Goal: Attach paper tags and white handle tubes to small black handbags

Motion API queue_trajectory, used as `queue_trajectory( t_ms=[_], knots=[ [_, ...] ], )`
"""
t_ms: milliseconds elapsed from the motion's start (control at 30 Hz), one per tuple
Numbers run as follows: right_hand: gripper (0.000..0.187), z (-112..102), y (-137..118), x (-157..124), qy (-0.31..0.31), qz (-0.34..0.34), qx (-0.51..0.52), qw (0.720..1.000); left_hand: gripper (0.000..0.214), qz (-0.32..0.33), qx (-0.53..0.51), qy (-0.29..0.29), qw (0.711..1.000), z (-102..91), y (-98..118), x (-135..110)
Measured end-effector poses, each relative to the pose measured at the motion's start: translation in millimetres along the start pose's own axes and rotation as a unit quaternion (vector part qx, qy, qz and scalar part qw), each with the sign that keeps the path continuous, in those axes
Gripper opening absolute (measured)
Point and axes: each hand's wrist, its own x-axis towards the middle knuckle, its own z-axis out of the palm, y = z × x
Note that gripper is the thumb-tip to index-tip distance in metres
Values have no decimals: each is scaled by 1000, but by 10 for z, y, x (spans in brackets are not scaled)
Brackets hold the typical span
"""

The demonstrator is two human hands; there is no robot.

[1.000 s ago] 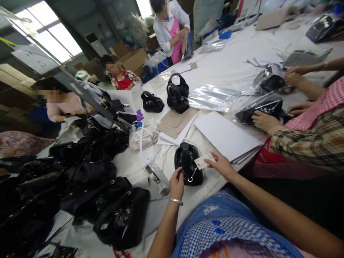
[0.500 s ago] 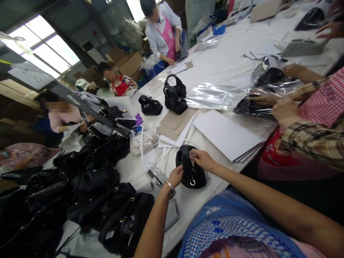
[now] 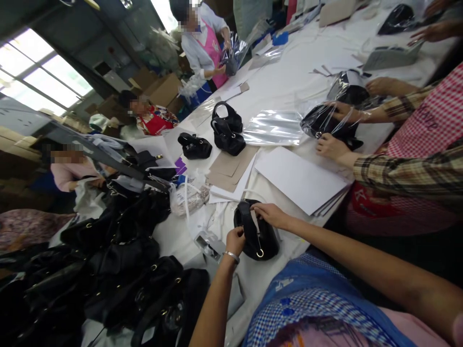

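Observation:
A small black handbag (image 3: 265, 243) with a gold ring stands on the table in front of me, its handle (image 3: 249, 226) arching up. My left hand (image 3: 236, 240), with a silver bracelet at the wrist, has its fingers curled in against the handle's left side. From the other side my right hand (image 3: 269, 214) reaches over the bag's top, fingers closed at a narrow pale tag (image 3: 255, 222) that hangs beside the handle. The tips of both thumbs are largely hidden.
Black handbags (image 3: 123, 270) are heaped at left. White sheets (image 3: 300, 176), brown card (image 3: 231, 168) and clear plastic bags (image 3: 273, 127) lie ahead, near several standing handbags (image 3: 227, 132). A co-worker's hands (image 3: 334, 149) handle a plastic-covered bag at right. A grey device (image 3: 210, 246) stands beside my left hand.
The pale tag shows more plainly under my right fingers; both hands stay at the handbag. At right, the co-worker's plastic-covered bag has been raised and shifted left. The view has shifted slightly.

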Motion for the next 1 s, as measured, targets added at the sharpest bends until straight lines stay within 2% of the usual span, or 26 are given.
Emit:
queue_trajectory(
  t_ms=[133, 267, 333, 500, 567, 667, 733, 800, 867, 933, 1000],
  knots=[
    [27, -28, -13, -97, -13, 13, -53, 998, 21, -28, 8, -10, 1000, -24, -31, 6],
    [45, -45, -90, -109, -81, 16, -201, 976, 22, -46, 16, -16, 999, -10, -19, 40],
    [39, -41, -96, -91, -96, 18, -225, 970, 20, -41, 14, -25, 999, 13, 36, 58],
    [35, -17, 2, -128, -76, -10, -176, 981, 23, 22, -63, 9, 998, 95, 215, 115],
    [32, -5, 73, -194, -56, -24, -149, 987, 23, 22, -54, 15, 998, 111, 227, 140],
    [21, 21, 196, -295, 9, -63, -34, 997, 18, -5, -1, 6, 1000, 107, 177, 172],
    [13, 45, 266, -335, 50, -89, 73, 992, 13, -15, 28, 4, 1000, 98, 142, 196],
    [13, 69, 313, -353, 65, -93, 152, 982, 13, 7, 50, -18, 999, 94, 141, 226],
    [20, 87, 341, -363, 57, -80, 190, 977, 24, 51, 69, -62, 994, 96, 180, 263],
    [31, 96, 361, -382, 52, -64, 195, 977, 32, 80, 89, -104, 987, 100, 250, 299],
    [38, 99, 381, -418, 67, -60, 152, 984, 31, 72, 113, -117, 984, 108, 330, 325]
  ],
)
